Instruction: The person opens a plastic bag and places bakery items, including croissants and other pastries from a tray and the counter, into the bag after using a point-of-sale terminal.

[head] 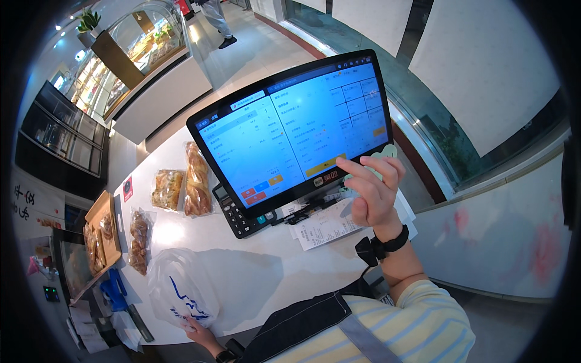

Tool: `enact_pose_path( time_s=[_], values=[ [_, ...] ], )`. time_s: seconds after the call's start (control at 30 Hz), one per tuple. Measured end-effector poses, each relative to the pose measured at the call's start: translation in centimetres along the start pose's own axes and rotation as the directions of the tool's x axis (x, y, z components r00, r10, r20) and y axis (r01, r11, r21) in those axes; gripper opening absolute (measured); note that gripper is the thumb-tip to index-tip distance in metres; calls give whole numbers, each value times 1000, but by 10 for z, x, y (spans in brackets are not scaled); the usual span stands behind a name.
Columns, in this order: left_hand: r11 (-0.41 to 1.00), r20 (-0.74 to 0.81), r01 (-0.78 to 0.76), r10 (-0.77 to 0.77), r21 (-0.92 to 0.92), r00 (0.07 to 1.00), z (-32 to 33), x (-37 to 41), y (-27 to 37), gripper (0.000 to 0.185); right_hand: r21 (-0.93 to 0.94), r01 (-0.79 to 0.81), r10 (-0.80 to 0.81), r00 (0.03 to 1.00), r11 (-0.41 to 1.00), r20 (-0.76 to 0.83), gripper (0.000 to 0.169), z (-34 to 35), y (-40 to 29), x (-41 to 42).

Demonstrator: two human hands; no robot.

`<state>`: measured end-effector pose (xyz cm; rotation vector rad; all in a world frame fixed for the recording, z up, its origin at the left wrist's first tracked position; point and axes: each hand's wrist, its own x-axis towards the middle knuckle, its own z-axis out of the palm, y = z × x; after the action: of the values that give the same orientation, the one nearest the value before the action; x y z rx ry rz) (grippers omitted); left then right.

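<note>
My right hand [374, 190] is raised at the lower right edge of a touchscreen sales terminal [290, 131], its index fingertip at a yellow button on the lit screen. Nothing is held in it. Down at the counter's near edge, my left hand [199, 333] grips the lower edge of a translucent plastic bag [181, 286] with blue print. Wrapped breads lie beyond the bag: a long twisted loaf [197, 181], a squarer bread [167, 189] beside it, and a wrapped pastry [138, 240] nearer the bag.
A black calculator [240, 222] and printed receipts [324, 227] lie by the terminal. At left are a tray of wrapped breads [115, 227] and a blue handheld tool [114, 290]. Beyond the white counter [245, 267] stand a glass display case [154, 41] and a person [215, 20].
</note>
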<state>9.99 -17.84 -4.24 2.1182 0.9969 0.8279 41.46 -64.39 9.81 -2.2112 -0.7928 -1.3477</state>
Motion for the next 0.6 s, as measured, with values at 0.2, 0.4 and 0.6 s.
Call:
enact_pose_path(
  time_s=[0.2, 0.4, 0.6],
  values=[
    [1000, -10, 23, -23, -1, 1000, -1, 0, 0, 40, 21, 22, -23, 999, 1000, 32, 24, 3, 0, -2],
    [998, -17, 10, -11, -55, 1000, 1, 0, -4, 37, 28, 36, -38, 998, 999, 53, 21, 2, -1, 0],
    [997, -31, -12, 10, -71, 999, 3, -2, 0, 35, 159, 90, -102, 992, 983, 73, 19, -7, -11, 8]
  ],
)
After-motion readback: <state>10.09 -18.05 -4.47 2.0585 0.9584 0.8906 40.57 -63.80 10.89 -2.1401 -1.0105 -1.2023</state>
